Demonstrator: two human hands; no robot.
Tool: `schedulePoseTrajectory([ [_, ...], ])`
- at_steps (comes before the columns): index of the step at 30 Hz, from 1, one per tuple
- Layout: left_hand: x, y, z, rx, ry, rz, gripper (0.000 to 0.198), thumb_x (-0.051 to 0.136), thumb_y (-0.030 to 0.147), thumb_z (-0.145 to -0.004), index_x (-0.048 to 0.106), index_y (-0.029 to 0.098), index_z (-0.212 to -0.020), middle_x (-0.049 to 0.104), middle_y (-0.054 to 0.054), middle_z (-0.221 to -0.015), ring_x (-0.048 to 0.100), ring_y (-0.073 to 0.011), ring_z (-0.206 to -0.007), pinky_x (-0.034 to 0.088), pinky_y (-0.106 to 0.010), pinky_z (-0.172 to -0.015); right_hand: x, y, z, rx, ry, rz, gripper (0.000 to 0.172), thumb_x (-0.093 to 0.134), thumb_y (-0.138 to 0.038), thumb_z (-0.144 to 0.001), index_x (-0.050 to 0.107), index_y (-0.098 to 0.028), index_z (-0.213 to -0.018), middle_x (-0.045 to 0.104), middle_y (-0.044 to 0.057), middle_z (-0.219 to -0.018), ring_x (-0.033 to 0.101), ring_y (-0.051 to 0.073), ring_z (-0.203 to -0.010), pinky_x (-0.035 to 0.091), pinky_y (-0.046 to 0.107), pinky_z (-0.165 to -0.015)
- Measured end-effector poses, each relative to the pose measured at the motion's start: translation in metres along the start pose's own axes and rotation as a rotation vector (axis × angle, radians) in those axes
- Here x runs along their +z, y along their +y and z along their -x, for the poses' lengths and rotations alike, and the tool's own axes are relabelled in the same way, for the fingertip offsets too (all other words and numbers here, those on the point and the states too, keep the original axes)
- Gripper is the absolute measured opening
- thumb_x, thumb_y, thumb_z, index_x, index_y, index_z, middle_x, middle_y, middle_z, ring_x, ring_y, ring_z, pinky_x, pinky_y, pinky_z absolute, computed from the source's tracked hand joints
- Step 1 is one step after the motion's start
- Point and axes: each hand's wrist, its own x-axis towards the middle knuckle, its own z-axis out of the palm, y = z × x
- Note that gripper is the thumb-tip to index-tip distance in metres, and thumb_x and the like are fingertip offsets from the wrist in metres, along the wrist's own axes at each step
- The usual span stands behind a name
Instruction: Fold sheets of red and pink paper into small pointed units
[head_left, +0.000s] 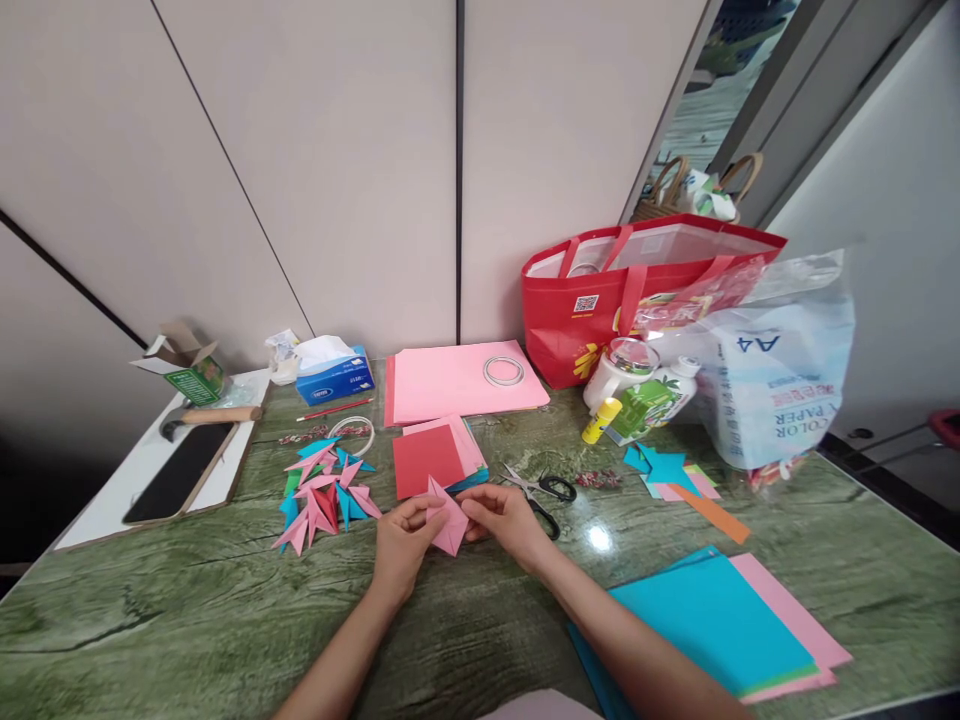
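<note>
A pink piece of folded origami paper (452,530), pointed at top and bottom, is held just above the table. My left hand (405,535) pinches its left edge between thumb and fingers. My right hand (506,522) grips its right edge, with fingertips partly hidden behind the paper. Just beyond the hands lies a stack of square papers with a red sheet (427,458) on top. Black-handled scissors (541,490) lie partly open beside my right hand. To the left is a pile of folded pink, blue and red paper pieces (326,495).
Large blue and pink sheets (705,620) lie at front right, under my right forearm. Paper scraps (667,470), a yellow glue stick (601,420), a white mug (619,370) and a red bag (570,330) stand or lie right. A hammer (210,416), phone (180,473) and tissue pack (335,375) are left.
</note>
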Motion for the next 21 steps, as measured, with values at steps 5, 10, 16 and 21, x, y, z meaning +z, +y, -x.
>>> schedulePoseTrajectory([
  [5, -0.0003, 0.0008, 0.001, -0.001, -0.032, -0.022, 0.023, 0.074, 0.023, -0.055, 0.066, 0.012, -0.075, 0.07, -0.003, -0.062, 0.061, -0.0123, -0.053, 0.045, -0.018, -0.05, 0.0005, -0.0003, 0.0011, -0.004, -0.021, 0.024, 0.029, 0.071, -0.037, -0.057, 0.061, -0.014, -0.072, 0.061, -0.002, -0.057, 0.054, 0.009, -0.046, 0.049, 0.023, -0.048],
  [10, 0.0008, 0.0053, 0.0024, -0.011, -0.126, 0.021, 0.042, 0.071, 0.024, -0.06, 0.059, 0.014, -0.1, 0.071, -0.005, -0.069, 0.064, -0.0157, -0.059, 0.049, -0.024, -0.057, 0.0015, -0.0006, 0.0012, -0.036, -0.015, 0.009, 0.03, 0.074, -0.032, -0.053, 0.059, -0.015, -0.073, 0.058, -0.004, -0.056, 0.052, 0.008, -0.047, 0.049, 0.022, -0.046],
  [16, 0.0014, 0.0076, 0.0023, -0.06, -0.17, -0.02, 0.031, 0.071, 0.028, -0.06, 0.062, 0.012, -0.085, 0.068, -0.004, -0.064, 0.061, -0.0156, -0.055, 0.05, -0.026, -0.054, 0.0024, -0.004, 0.003, -0.048, -0.061, 0.035, 0.03, 0.072, -0.032, -0.057, 0.06, -0.015, -0.078, 0.059, -0.002, -0.062, 0.052, 0.008, -0.05, 0.047, 0.022, -0.048],
  [21, -0.0003, 0.0059, 0.0022, -0.094, -0.217, -0.141, 0.026, 0.067, 0.035, -0.062, 0.058, 0.012, -0.059, 0.058, 0.001, -0.049, 0.052, -0.0119, -0.043, 0.042, -0.022, -0.04, 0.0012, -0.0058, 0.0038, -0.074, -0.131, 0.093, 0.026, 0.066, -0.035, -0.063, 0.061, -0.015, -0.079, 0.06, 0.0, -0.071, 0.052, 0.01, -0.057, 0.044, 0.023, -0.052],
])
